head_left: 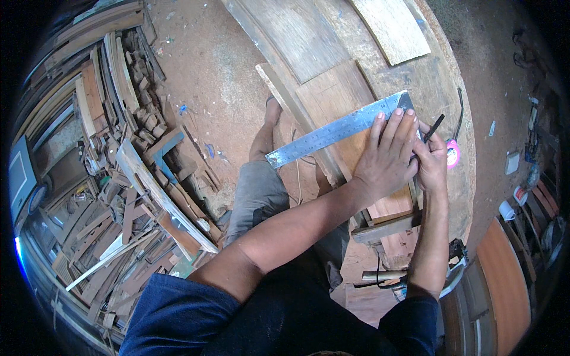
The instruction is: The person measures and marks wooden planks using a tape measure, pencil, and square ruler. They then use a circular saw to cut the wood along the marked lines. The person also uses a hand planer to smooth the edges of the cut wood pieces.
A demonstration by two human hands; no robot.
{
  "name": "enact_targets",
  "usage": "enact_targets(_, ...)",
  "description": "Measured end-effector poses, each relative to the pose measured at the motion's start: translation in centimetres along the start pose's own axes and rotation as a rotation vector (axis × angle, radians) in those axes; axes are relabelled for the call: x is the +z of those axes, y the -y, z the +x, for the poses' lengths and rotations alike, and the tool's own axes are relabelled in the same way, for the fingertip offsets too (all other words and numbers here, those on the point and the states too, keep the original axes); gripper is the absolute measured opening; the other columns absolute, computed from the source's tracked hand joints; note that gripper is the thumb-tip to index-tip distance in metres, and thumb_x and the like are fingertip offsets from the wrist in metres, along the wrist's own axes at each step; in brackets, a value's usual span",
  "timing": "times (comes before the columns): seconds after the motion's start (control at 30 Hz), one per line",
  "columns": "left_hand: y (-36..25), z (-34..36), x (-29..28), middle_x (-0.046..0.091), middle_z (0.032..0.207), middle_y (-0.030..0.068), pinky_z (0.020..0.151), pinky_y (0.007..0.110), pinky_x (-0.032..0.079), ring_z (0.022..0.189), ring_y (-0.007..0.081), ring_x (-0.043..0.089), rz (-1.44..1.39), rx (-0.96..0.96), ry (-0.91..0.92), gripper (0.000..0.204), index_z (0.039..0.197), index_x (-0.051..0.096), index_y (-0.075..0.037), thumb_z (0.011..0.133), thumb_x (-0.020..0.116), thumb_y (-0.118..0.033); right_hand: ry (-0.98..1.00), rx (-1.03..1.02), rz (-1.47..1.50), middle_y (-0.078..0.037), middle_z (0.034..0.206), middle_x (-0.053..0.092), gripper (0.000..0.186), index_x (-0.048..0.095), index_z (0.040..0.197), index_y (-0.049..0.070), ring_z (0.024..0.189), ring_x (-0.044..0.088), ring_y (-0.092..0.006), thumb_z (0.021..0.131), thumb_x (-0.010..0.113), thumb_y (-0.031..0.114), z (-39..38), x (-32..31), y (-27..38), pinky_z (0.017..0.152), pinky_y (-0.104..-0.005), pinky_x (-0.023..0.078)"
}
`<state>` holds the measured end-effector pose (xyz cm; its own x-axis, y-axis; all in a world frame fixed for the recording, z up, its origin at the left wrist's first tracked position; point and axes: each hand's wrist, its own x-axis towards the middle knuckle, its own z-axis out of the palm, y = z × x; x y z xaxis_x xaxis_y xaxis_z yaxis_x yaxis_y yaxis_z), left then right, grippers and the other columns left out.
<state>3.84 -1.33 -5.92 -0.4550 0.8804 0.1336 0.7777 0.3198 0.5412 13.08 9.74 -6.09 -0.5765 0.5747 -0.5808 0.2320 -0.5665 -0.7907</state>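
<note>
My left hand (387, 155) lies flat, fingers spread, pressing a long steel ruler (329, 133) onto a reddish wooden board (332, 95) on the workbench. My right hand (432, 160) sits just right of it, closed around a dark pencil (434, 127) whose tip meets the ruler's right end. The ruler runs diagonally from lower left to upper right across the board.
The bench is a big round wooden slab (457, 178) with pale planks (395, 26) lying at its far end. A pink round object (453, 154) sits by my right hand. A heap of wood offcuts (119, 178) covers the dirt floor at left. Tools and cups (507, 209) lie right.
</note>
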Motion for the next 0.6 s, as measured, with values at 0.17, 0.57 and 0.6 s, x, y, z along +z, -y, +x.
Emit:
enact_targets(0.17, 0.0, 0.0, 0.0, 0.039, 0.156, 0.0225, 0.125, 0.057, 0.021, 0.150, 0.0367, 0.030, 0.020, 0.005, -0.005, 0.077, 0.145, 0.043, 0.007, 0.085, 0.070, -0.033, 0.015, 0.005, 0.047, -0.013, 0.125, 0.069, 0.041, 0.060, 0.136, -0.007, 0.106, 0.068, -0.0139, 0.098, 0.067, 0.004, -0.1, -0.1, -0.2, 0.090, -0.0271, 0.056)
enact_targets(0.57, 0.0, 0.0, -0.1, 0.037, 0.157, 0.0224, 0.126, 0.058, 0.019, 0.151, 0.0370, 0.027, 0.049, 0.010, 0.049, 0.074, 0.145, 0.043, 0.007, 0.087, 0.066, -0.033, -0.001, -0.030, 0.104, -0.015, 0.128, 0.069, 0.041, 0.059, 0.137, -0.007, 0.109, 0.068, -0.0164, 0.098, 0.066, 0.006, -0.1, -0.1, -1.2, 0.094, -0.0288, 0.055)
enact_targets(0.6, 0.0, 0.0, -0.1, 0.036, 0.157, 0.0226, 0.126, 0.058, 0.019, 0.151, 0.0371, 0.027, 0.050, 0.013, 0.045, 0.074, 0.145, 0.043, 0.007, 0.087, 0.065, -0.033, -0.008, -0.037, 0.110, -0.015, 0.128, 0.069, 0.041, 0.059, 0.137, -0.007, 0.109, 0.068, -0.0164, 0.098, 0.066, 0.006, -0.1, 0.0, -1.3, 0.093, -0.0286, 0.055)
